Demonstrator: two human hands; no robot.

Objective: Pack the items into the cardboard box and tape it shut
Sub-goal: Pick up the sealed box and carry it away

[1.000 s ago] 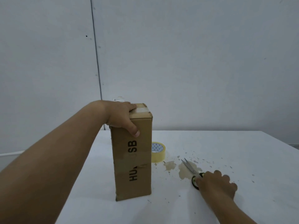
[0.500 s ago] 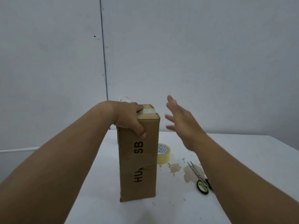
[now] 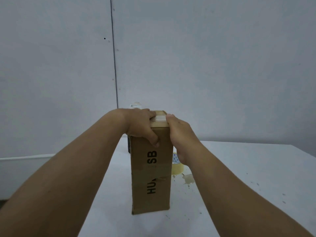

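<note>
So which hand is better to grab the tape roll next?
Probably the right hand: the tape roll lies right by its wrist, right of the box. The left hand grips the box top on the other side, steadying it.

Box (image 3: 151, 177) upright on table (image 3: 239, 202), tape roll (image 3: 177, 169) right, behind it

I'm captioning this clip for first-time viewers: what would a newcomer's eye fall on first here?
A tall cardboard box stands upright in the middle of the white table, with a tape strip across its top. The left hand grips that top from the left, and the right hand lies against its right side. A yellowish tape roll peeks out behind the box's right.
</note>
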